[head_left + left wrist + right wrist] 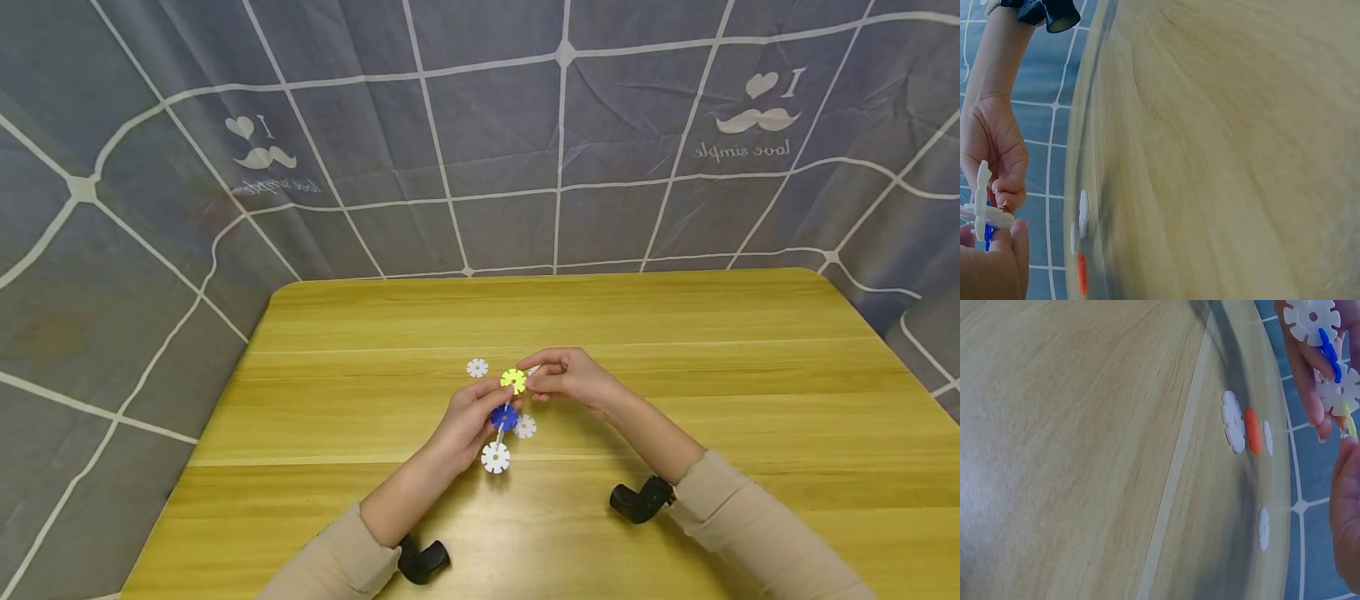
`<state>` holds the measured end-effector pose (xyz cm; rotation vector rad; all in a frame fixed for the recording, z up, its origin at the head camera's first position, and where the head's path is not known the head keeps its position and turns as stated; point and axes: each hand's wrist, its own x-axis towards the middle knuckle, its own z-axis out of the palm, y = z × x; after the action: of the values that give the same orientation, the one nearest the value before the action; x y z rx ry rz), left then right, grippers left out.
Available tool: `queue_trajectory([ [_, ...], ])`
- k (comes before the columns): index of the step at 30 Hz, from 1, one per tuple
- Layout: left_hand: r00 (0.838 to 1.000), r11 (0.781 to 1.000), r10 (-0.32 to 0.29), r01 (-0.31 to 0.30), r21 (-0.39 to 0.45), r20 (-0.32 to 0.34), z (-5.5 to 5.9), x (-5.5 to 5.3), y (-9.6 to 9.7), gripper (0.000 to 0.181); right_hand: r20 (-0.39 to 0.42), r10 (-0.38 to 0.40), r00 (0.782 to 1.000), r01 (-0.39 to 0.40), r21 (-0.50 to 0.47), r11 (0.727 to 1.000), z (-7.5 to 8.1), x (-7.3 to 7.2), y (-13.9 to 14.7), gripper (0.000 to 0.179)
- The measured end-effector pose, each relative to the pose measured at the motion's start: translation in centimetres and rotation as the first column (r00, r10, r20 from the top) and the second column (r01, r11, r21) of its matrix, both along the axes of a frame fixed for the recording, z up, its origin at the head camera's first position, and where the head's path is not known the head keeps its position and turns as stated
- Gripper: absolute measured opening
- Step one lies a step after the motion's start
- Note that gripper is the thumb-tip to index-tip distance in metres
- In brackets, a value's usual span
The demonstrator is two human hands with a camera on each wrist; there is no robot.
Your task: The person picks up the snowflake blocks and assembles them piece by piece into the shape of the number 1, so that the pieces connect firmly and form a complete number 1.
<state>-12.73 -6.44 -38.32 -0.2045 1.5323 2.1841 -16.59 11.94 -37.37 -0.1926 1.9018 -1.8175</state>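
Observation:
A chain of notched plastic building discs hangs together, with a yellow disc at its far end, a blue disc in the middle and a white disc nearest the body. White discs seen edge-on link them. My left hand grips this chain around its middle, thumb by the yellow disc. From the right, my right hand pinches the yellow disc's edge with thumb and fingertips. In the right wrist view, the yellow disc meets the right fingertips, and part of the chain is hidden by the left fingers.
On the wooden table lie a white disc beyond the hands and another white disc beside the chain. An orange disc lies among white ones in the right wrist view. A grey patterned curtain hangs behind the table.

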Motion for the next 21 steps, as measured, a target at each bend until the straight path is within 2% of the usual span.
queue_trajectory([
  [9,0.999,0.999,0.032,-0.031,-0.008,0.042,0.21,-0.13,0.3,0.03,0.01,-0.012,1.0,0.012,-0.014,1.0,-0.17,0.06,-0.28,0.035],
  [14,0.999,0.999,0.039,-0.038,-0.038,0.034,0.1,-0.23,0.42,0.031,0.007,-0.02,1.0,0.02,-0.018,1.0,-0.13,0.18,-0.43,0.033],
  [21,1.0,0.999,0.023,-0.023,-0.033,0.02,0.07,-0.28,0.39,0.029,0.014,-0.018,1.0,0.019,-0.021,1.0,-0.2,0.12,-0.37,0.032],
])
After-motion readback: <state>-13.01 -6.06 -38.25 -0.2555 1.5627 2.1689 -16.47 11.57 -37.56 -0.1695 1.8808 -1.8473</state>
